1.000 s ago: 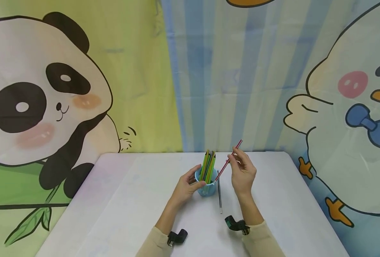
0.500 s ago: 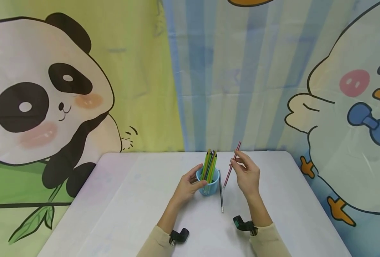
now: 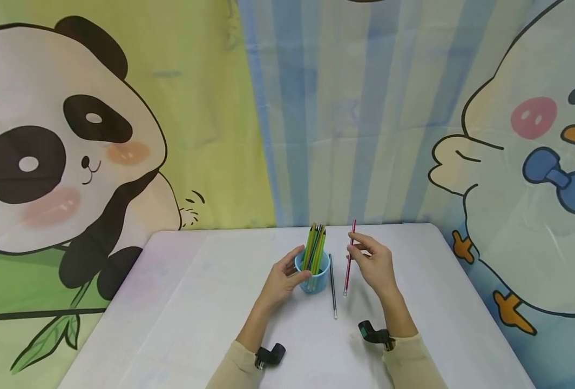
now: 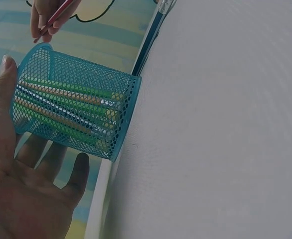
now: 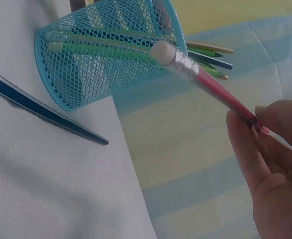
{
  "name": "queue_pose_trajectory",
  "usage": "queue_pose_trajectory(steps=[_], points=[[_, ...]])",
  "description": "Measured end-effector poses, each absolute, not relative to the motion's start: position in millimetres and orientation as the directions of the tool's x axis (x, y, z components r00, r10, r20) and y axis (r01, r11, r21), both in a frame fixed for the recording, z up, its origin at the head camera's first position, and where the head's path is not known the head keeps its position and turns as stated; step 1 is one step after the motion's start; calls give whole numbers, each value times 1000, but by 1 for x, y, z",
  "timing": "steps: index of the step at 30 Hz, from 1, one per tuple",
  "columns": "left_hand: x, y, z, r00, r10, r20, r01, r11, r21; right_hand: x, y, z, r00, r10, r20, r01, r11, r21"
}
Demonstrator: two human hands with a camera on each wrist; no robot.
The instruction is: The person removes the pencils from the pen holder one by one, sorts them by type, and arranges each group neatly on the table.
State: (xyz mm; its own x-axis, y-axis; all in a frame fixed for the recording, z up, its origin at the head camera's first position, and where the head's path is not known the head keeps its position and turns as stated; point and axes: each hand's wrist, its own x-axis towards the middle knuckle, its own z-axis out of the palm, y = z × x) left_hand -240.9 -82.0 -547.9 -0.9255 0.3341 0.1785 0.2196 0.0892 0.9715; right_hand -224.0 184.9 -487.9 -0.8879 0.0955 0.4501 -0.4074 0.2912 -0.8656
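Note:
A light-blue mesh pencil cup [image 3: 319, 284] stands upright on the white table, holding several green, yellow and dark pencils [image 3: 315, 249]. My left hand [image 3: 279, 284] holds it from the left, with the thumb [image 4: 5, 79] at one side and the fingers round the other. To the right of the cup, my right hand [image 3: 377, 266] pinches a red pencil [image 3: 349, 270] between thumb and fingertips. That pencil is nearly upright above the table, its white eraser [image 5: 163, 52] pointing down. A dark blue pencil [image 3: 333, 286] lies on the table between the cup and my right hand.
The white table [image 3: 195, 324] reaches back to a cloth backdrop [image 3: 336, 135] with a panda and a duck. Black wrist cameras [image 3: 270, 356] sit at both sleeves. The dark pencil's eraser end faces me.
My right hand has moved the red pencil right, away from the cup's rim, and turned it from a slant to nearly upright. My left hand stays at the cup.

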Motion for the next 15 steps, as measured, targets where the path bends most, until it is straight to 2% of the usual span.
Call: queue_pose_trajectory(steps=[5, 15], points=[[-242, -82, -547, -925, 336, 177, 218, 89, 972, -225, 188, -490, -902, 62, 427, -389, 310, -867], [-241, -82, -550, -926, 335, 172, 211, 85, 974, -227, 191, -507, -967, -50, 249, -242, 480, -843]])
